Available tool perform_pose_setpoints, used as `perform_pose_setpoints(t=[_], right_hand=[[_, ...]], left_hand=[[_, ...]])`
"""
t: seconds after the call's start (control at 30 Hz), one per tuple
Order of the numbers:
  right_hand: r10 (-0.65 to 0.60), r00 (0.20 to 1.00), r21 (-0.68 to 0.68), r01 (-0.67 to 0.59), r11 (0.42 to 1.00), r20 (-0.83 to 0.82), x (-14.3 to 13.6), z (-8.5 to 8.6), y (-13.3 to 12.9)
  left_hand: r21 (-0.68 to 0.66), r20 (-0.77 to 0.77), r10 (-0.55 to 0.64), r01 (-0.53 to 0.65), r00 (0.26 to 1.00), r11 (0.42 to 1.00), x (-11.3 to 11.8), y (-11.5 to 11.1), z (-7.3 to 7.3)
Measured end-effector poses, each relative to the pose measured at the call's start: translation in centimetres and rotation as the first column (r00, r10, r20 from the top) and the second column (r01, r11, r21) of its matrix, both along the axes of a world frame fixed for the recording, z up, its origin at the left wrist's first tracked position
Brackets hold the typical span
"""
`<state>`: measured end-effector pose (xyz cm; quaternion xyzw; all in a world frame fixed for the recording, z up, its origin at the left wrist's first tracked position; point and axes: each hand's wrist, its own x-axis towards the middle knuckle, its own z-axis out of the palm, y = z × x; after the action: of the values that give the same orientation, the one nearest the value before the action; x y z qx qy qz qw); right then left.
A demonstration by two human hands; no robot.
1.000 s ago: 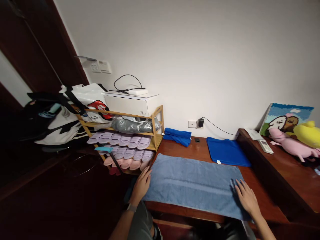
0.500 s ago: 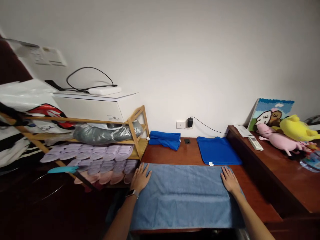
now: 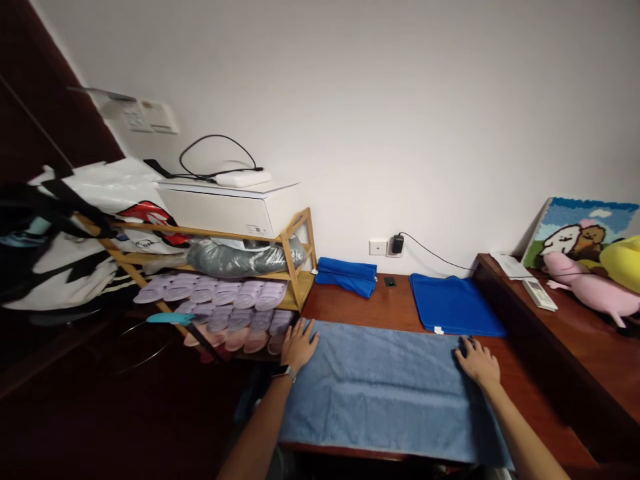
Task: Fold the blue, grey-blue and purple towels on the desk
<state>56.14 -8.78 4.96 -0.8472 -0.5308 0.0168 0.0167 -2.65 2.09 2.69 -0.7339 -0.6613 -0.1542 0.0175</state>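
Observation:
A grey-blue towel [image 3: 385, 387] lies spread over the front of the brown wooden desk [image 3: 350, 312], with a few creases across it. My left hand [image 3: 299, 347] rests on its far left corner, fingers apart, a watch on the wrist. At the far right corner is my right hand [image 3: 479, 363], its fingers spread and slightly bent over the towel's edge. Behind the towel, a bright blue cloth [image 3: 456, 305] lies flat on the right. Another blue cloth [image 3: 346, 276], folded narrow, sits at the back left.
To the left stands a wooden rack [image 3: 299, 267] with rows of slippers [image 3: 215, 291] and a white box [image 3: 220, 208] on top. A plugged-in charger [image 3: 397, 243] trails a cable rightward. The raised right surface holds a remote [image 3: 540, 294] and a pink plush toy [image 3: 583, 283].
The view has turned left, so the scene sits farther right. My right hand's fingers are more bent at the towel's corner; my left hand stays at its corner.

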Motion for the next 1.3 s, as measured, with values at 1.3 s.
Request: perform_pose_setpoints(t=[1.3], right_hand=[[-0.062,0.996,0.041,0.065,0.997,-0.07,3.3,-2.6,-1.4]], left_hand=[[0.003,-0.095,-0.147,0.147,0.985,0.989,0.2,1.1,-2.1]])
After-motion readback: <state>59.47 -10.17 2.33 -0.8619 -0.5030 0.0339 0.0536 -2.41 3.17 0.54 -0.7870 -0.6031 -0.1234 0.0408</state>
